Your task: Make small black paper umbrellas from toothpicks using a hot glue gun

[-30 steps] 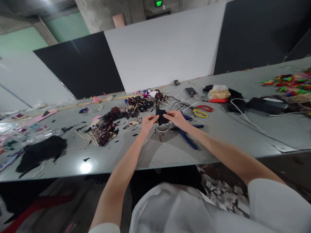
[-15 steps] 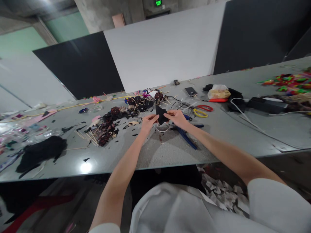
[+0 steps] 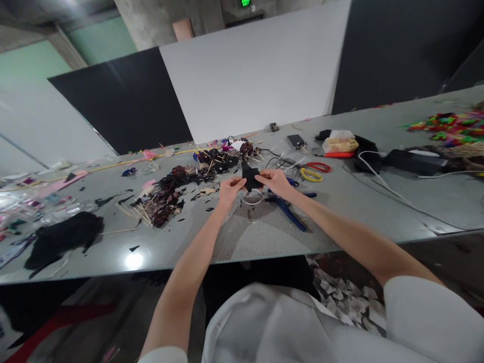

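A small piece of black cloth (image 3: 251,177) is stretched between my two hands above the table. My left hand (image 3: 231,189) pinches its left side, thumb on top. On its right side, my right hand (image 3: 276,182) has it between thumb and fingers. Just below the cloth, a whitish ring (image 3: 252,197) rests on the table. Blue-handled pliers (image 3: 290,214) lie beneath and right of my right hand. Beyond the hands are dark clusters stuck with thin sticks (image 3: 212,164).
Scissors with red (image 3: 318,167) and yellow (image 3: 311,175) handles lie right of the hands. A phone (image 3: 295,141), a white cable (image 3: 393,191) and a black box (image 3: 414,164) are farther right. Black fabric (image 3: 65,238) and loose sticks (image 3: 133,214) lie left on the grey table (image 3: 159,252).
The upper part of the black cloth now looks shorter and more folded down. Both hands keep their grip in almost the same place.
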Available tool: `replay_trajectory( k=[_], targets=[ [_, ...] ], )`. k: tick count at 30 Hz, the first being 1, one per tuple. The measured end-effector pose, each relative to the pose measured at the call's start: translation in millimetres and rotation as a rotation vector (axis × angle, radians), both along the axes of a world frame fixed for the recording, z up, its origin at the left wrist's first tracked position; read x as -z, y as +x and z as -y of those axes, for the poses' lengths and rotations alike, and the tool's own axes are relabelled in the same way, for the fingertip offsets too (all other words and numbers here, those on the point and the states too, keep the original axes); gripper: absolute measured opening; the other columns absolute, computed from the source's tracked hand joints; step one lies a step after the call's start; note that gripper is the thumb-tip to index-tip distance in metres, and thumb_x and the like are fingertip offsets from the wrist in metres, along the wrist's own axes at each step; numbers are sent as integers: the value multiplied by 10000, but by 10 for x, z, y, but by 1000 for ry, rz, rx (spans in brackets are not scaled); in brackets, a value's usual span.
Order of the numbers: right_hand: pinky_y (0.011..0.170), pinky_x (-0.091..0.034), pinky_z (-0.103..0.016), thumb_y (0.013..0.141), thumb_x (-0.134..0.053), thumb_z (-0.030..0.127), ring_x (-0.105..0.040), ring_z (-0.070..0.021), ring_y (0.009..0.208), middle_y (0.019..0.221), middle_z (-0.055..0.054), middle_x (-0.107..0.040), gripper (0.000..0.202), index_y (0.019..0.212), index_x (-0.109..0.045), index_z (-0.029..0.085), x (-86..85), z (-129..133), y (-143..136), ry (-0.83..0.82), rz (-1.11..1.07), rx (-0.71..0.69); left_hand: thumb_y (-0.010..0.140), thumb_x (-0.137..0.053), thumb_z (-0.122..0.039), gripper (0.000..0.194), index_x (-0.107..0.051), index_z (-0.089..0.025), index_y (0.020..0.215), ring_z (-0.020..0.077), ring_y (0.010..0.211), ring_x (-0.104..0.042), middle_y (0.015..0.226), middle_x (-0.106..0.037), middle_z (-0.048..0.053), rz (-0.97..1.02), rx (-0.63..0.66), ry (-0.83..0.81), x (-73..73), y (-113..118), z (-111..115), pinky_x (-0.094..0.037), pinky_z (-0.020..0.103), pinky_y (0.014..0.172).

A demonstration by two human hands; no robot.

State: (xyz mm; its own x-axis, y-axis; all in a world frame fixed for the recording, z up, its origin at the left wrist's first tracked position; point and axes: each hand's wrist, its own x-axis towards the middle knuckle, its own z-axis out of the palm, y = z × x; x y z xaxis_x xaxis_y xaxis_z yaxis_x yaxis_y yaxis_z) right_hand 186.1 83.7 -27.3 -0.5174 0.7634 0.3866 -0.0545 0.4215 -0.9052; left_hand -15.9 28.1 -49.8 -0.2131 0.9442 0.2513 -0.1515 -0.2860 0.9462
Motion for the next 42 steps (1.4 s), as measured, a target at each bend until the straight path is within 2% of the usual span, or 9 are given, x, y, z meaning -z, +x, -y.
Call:
replay_trajectory(
  k=[4, 10, 18, 23, 30, 33, 36, 39, 42],
  targets=[
    [571, -499, -283, 833, -751, 598, -650, -171, 585, 677, -12, -682, 428, 751, -682, 183, -33, 22, 13, 8, 2, 6, 683, -932, -411, 332, -795, -158, 850, 126, 612, -610, 704, -712, 30, 22, 39, 6, 1, -10, 4, -494, 287, 650],
    [586, -515, -288, 813, -775, 601, -650, -175, 603, 686, -4, -679, 427, 765, -672, 189, -75, 61, 19, 7, -27, 5, 629, -970, -385, 410, -795, -190, 944, 109, 593, -613, 723, -729, 4, 154, 91, 27, -9, -16, 6, -504, 269, 637],
    [620, -550, -299, 836, -781, 489, -671, -165, 602, 799, -21, -756, 391, 1087, -730, 195, -11, 20, 37, -10, -119, -46, 649, -959, -346, 329, -805, -197, 898, 111, 639, -605, 750, -725, 16, 192, 129, -7, -12, -34, 15, -498, 263, 660],
    [668, -558, -300, 853, -686, 363, -656, -153, 656, 848, -20, -749, 193, 936, -751, 201, -30, 38, 58, 84, -109, -28, 703, -914, -317, 226, -796, -190, 847, 116, 662, -603, 739, -703, 15, 143, 149, -28, -50, -17, 51, -496, 268, 683],
    [706, -500, -305, 853, -602, 327, -614, -171, 715, 803, -18, -706, 180, 849, -733, 204, -66, 43, 72, 176, -21, 56, 717, -862, -284, 176, -812, -172, 843, 134, 674, -610, 744, -711, 37, 55, 184, -64, -89, -18, 103, -497, 288, 710],
    [680, -445, -297, 914, -567, 357, -574, -169, 701, 770, -15, -682, 236, 842, -730, 202, -75, 60, 89, 221, 23, 100, 758, -853, -357, 240, -831, -167, 903, 152, 699, -630, 741, -718, 50, -7, 234, -44, -72, -27, 106, -504, 295, 721],
    [658, -416, -295, 954, -598, 439, -552, -159, 674, 746, -9, -661, 287, 858, -714, 195, -75, 92, 83, 243, 51, 111, 751, -882, -409, 296, -825, -163, 906, 154, 691, -639, 743, -729, 53, -67, 192, -46, -31, -28, 77, -505, 291, 705],
    [674, -432, -298, 927, -665, 498, -583, -164, 703, 778, -21, -679, 321, 846, -694, 188, -78, 127, 53, 244, 46, 122, 694, -928, -412, 342, -798, -160, 886, 142, 677, -643, 754, -737, 41, -87, 140, -29, 3, -24, 41, -512, 282, 702],
    [698, -461, -308, 892, -703, 527, -604, -173, 726, 790, -30, -692, 341, 844, -690, 189, -87, 152, 27, 237, 50, 134, 659, -948, -417, 462, -769, -171, 1008, 140, 671, -655, 756, -739, 22, -51, 145, -23, 12, -27, 25, -524, 282, 710]
  ],
)
